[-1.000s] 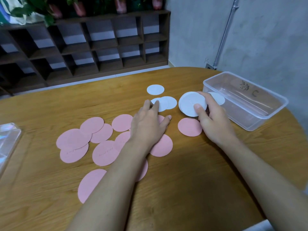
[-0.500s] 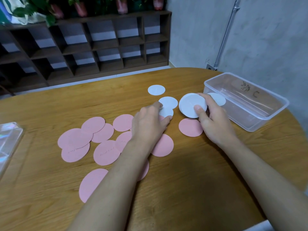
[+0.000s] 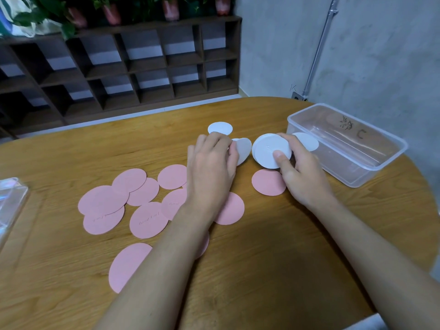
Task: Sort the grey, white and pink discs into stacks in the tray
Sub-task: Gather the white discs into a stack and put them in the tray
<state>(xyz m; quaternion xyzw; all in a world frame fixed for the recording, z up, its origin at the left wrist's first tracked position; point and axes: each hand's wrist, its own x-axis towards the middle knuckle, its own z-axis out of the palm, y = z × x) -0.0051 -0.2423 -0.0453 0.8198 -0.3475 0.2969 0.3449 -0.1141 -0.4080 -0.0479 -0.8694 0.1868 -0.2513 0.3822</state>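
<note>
Nearest, flat pink paper discs (image 3: 147,222) lie loose and overlapping on the oval wooden table (image 3: 262,270), not yet gathered. Past them the left hand (image 3: 212,170) pinches a tilted white disc (image 3: 244,150) by its edge, seemingly to add it to the white stack (image 3: 271,150) gripped in the right hand (image 3: 302,175), thumb on top, keeping one colour together. Farther off a loose white disc (image 3: 220,128) lies flat. The clear plastic tray (image 3: 352,173), far right, holds no stacks.

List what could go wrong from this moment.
1. The right hand grips the stack of white discs tilted; loose ones could slide out.
2. The left hand pinches a white disc by its edge; it could drop.
3. The left arm passes over pink discs and may drag them.
</note>
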